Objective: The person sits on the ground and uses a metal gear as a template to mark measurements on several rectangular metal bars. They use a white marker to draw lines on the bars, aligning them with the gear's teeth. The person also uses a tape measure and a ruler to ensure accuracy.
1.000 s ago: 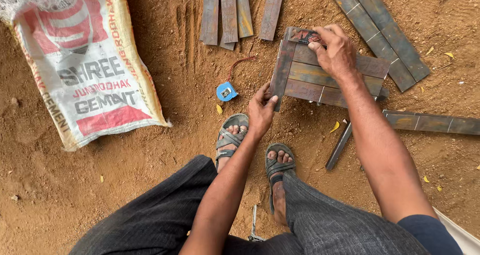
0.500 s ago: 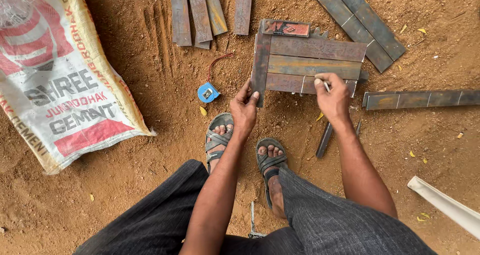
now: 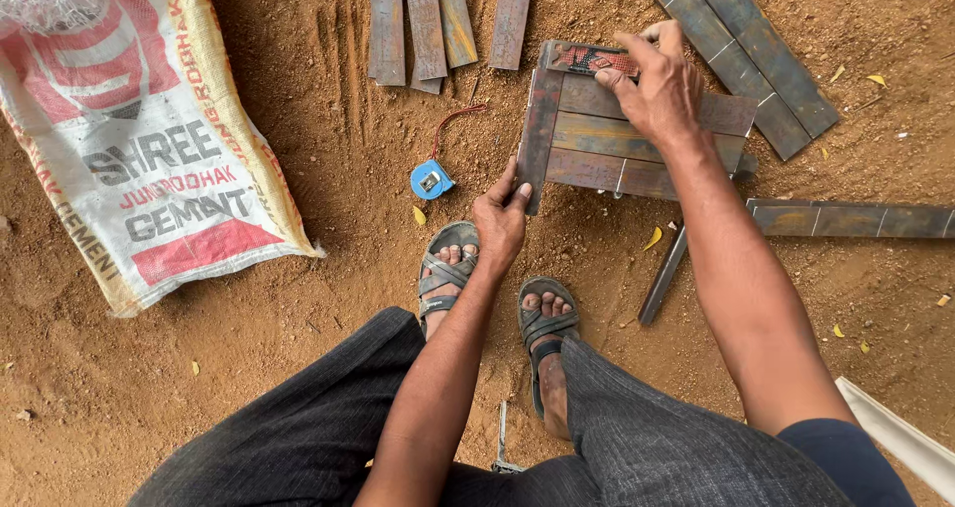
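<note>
Two bare hands are busy over some rusty metal strips on red dirt, a little right of the middle of the frame. The left hand [image 3: 500,218] pinches the near end of an upright metal strip [image 3: 540,119], thumb on one side and fingers on the other. The right hand [image 3: 657,84] reaches to the top of the frame and presses down with bent fingers on a small flat piece with red and black marks [image 3: 582,59]. That piece lies on the far end of the upright strip. Three flat strips [image 3: 617,139] lie side by side across, with their left ends touching the upright strip.

Just left of the left hand sits a small blue tape measure [image 3: 432,180] with a reddish cord. Below the hands are two feet in grey sandals [image 3: 497,298] and dark trousers. More metal strips [image 3: 428,24] lie at the top middle, long ones [image 3: 756,59] slant at the upper right, and another bar [image 3: 846,218] lies at the right. A big printed sack [image 3: 139,139] lies at the upper left.
</note>
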